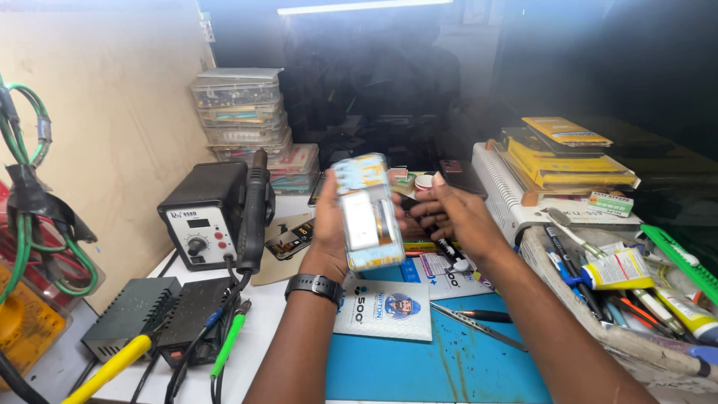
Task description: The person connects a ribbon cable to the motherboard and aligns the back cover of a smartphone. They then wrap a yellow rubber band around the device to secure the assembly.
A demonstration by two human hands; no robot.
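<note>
Left hand: holds the opened phone upright above the blue mat, fingers wrapped behind it, thumb side along its left edge.
Right hand: just beside the phone's right edge, fingers loosely spread, tips near but contact unclear.
Wrist: black watch.
Left of hands: hot-air station.

Two bare forearms enter from the bottom edge, with no sleeves in view on either one. Both hands are bare as well: the left hand and the right hand wear no gloves and show no rings. Around the left wrist sits a black wristwatch on a wide, smooth dark band, its face turned away so that only the strap shows. The right wrist is uncovered.
</note>
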